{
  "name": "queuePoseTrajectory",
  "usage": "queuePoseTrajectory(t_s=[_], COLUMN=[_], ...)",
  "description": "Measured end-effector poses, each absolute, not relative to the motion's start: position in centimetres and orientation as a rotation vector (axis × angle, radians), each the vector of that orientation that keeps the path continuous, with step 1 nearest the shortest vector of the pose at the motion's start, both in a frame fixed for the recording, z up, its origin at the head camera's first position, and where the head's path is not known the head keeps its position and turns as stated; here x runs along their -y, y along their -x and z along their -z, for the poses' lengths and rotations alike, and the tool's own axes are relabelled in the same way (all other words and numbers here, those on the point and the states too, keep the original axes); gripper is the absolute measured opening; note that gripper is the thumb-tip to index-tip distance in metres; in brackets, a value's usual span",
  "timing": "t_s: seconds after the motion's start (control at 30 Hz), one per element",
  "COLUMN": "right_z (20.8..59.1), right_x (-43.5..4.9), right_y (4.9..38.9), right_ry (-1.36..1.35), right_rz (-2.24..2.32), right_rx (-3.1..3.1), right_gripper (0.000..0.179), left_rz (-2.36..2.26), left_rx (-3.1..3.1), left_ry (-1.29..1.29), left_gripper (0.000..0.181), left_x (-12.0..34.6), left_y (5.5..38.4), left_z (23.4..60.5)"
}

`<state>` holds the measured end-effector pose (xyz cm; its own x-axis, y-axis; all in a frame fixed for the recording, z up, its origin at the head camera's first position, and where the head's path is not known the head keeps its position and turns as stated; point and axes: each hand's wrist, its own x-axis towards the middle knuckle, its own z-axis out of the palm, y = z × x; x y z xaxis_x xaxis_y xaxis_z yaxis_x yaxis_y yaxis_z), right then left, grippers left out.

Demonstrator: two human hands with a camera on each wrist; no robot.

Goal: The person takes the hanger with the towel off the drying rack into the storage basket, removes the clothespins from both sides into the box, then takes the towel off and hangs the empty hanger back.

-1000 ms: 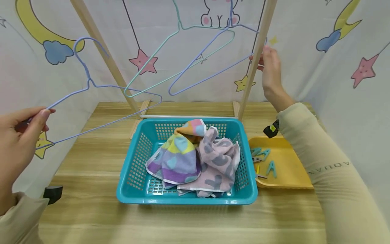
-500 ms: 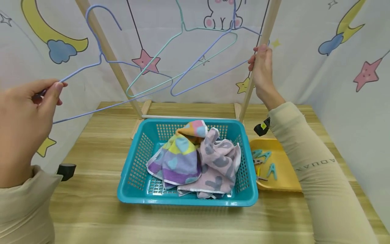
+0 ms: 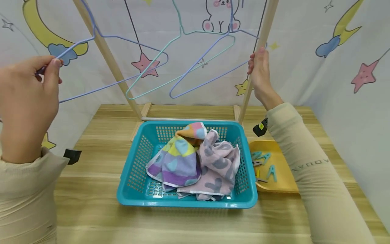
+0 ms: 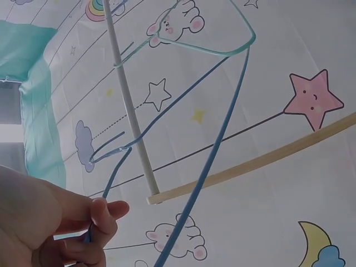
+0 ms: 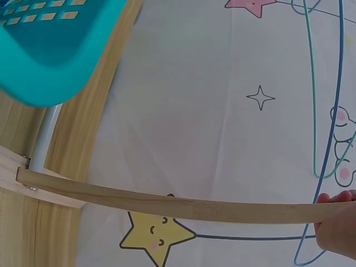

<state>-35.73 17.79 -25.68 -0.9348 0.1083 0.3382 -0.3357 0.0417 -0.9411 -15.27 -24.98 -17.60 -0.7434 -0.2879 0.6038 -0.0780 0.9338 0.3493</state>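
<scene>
In the head view my left hand (image 3: 31, 91) pinches the left shoulder of a blue-purple clothes hanger (image 3: 131, 40). Its hook runs out of the top of that view; in the left wrist view the hook (image 4: 108, 149) appears close to the rack's pale rod (image 4: 129, 105). My right hand (image 3: 261, 76) grips the right wooden post (image 3: 259, 49) of the rack, fingers curled round it. Between the posts hang a mint-green hanger (image 3: 161, 52) and a second blue-purple hanger (image 3: 202, 51), whose right end passes behind that post.
Below the hangers, a teal basket (image 3: 186, 203) holds two crumpled towels, one multicoloured (image 3: 179, 166), one pink and grey (image 3: 217, 162). To its right lies a yellow tray (image 3: 284, 169) with several clothes pegs (image 3: 272, 173). The left wooden post (image 3: 112, 64) rises behind the basket.
My left hand has carried its hanger up and to the right, and the hook has left the top of the head view. My right hand has shifted left and closed round the post.
</scene>
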Motion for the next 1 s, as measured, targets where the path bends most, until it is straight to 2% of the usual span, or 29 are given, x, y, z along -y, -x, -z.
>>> queuePoseTrajectory(t_s=[0.47,0.83,1.0], right_z=[25.4,25.7,25.8], right_x=[-16.8,-17.0,-17.0], right_y=[35.7,35.6,35.6], right_ry=[-0.245,-0.277,-0.286], right_rz=[-2.001,-1.952,-1.948], right_rx=[2.000,2.040,2.036], right_gripper=[0.034,0.034,0.034], left_rz=[0.366,0.297,0.307], left_rx=[2.319,2.318,2.368], left_ry=[-0.234,-0.254,-0.261], left_gripper=[0.052,0.043,0.045], left_x=[24.2,23.9,24.0], left_y=[19.2,21.0,20.9], left_z=[15.9,17.3,18.3])
